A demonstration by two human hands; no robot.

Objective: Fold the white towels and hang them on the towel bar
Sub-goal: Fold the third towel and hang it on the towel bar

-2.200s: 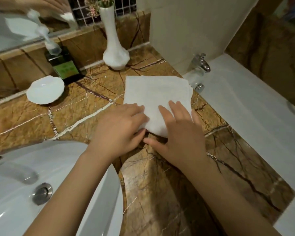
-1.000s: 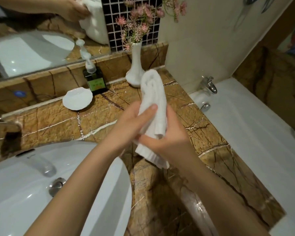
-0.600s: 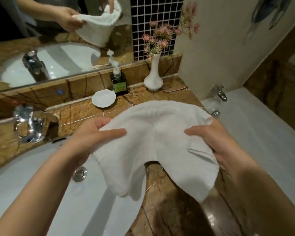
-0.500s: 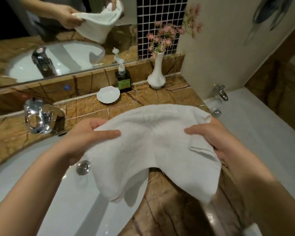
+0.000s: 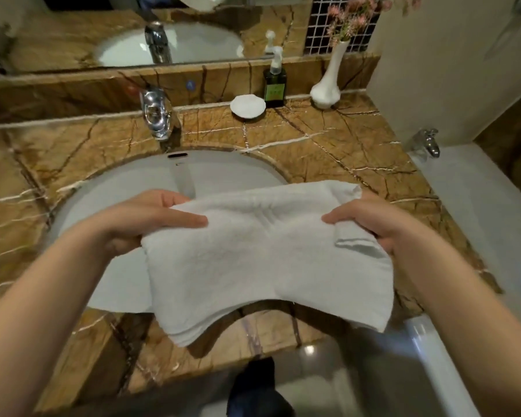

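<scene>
Towel [image 5: 262, 257] runs 9-to-3, left hand [image 5: 151, 219] pinching its 9 o'clock end, right hand [image 5: 370, 221] pinching the 3 o'clock one.

Bare forearms [image 5: 51, 299], bare hands [image 5: 151, 219].

Under the two-handed grip on the white folded towel [image 5: 253, 254], the round white sink basin [image 5: 127, 188] lies open. Beyond the grip stands a chrome tap [image 5: 157, 115]; beyond and right, a white shell dish [image 5: 248, 106], dark green pump bottle [image 5: 274, 82] and white slender vase [image 5: 325, 91]. Right, a chrome bath spout [image 5: 429, 142].
</scene>
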